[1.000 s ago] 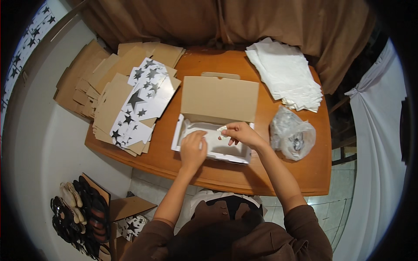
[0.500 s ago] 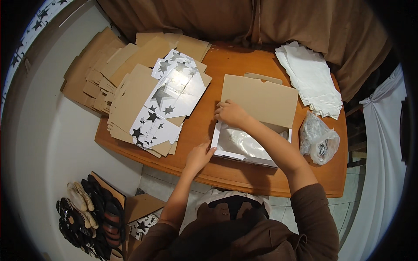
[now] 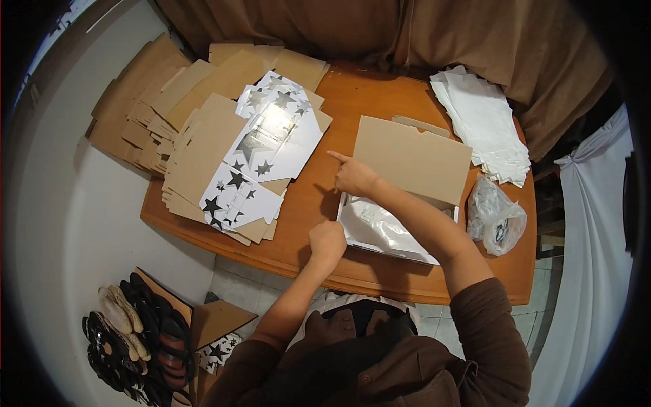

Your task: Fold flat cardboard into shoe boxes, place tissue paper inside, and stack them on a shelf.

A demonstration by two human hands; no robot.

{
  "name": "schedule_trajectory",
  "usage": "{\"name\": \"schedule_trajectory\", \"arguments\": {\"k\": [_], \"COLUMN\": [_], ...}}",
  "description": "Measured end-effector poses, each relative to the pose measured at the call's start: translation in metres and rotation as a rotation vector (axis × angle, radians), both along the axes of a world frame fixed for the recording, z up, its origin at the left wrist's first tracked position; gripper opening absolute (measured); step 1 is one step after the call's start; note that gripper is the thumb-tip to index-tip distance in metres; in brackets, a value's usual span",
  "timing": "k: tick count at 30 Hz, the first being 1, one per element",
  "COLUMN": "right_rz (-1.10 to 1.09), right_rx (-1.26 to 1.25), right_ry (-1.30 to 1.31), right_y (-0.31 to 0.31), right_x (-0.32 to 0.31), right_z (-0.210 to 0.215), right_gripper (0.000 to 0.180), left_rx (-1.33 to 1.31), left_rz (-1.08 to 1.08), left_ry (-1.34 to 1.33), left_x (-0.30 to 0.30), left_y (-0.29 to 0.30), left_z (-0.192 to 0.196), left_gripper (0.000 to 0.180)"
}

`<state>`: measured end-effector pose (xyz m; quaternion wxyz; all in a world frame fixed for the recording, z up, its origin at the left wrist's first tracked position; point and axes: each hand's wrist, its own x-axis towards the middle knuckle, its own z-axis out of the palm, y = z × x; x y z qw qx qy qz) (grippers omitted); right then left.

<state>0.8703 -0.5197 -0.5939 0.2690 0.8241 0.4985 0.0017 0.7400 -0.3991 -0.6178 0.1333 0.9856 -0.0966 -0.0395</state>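
A cardboard box [image 3: 413, 152], brown inside and white outside, lies on the table with its lid raised toward the back. Inside it rests a clear plastic-wrapped pack [image 3: 386, 220], its contents hard to make out. Against the box's front left corner is my left hand [image 3: 327, 244], closed like a fist with its fingertips hidden. My right hand [image 3: 354, 178] is over the box's rear left corner, by the lid's hinge. Its index finger points out to the left while the other fingers are curled; nothing shows in it. My right forearm covers part of the box's right side.
Flat cardboard blanks [image 3: 203, 146] are piled at the left, topped by a white star-printed blank [image 3: 271, 142]. White paper sheets [image 3: 481, 122] lie at the back right, with a clear plastic bag [image 3: 495, 217] in front. Sandals [image 3: 139, 332] fill the lower left below the table.
The box has shifted slightly to the right. My left hand has turned into a fist at its corner, and my right index finger has stretched out leftward.
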Motion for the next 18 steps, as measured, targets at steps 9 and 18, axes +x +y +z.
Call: {"name": "schedule_trajectory", "arguments": {"k": [9, 18], "right_rz": [-0.165, -0.998], "right_rx": [0.749, 0.667], "right_ry": [-0.165, -0.085], "right_y": [-0.063, -0.183], "right_x": [-0.015, -0.006], "right_z": [-0.004, 0.058], "right_gripper": [0.033, 0.038], "left_rx": [0.086, -0.233], "left_rz": [-0.023, -0.259], "left_ry": [0.215, -0.216], "left_x": [0.013, 0.043], "left_y": [0.018, 0.004], "left_z": [0.023, 0.057], "left_gripper": [0.044, 0.033]}}
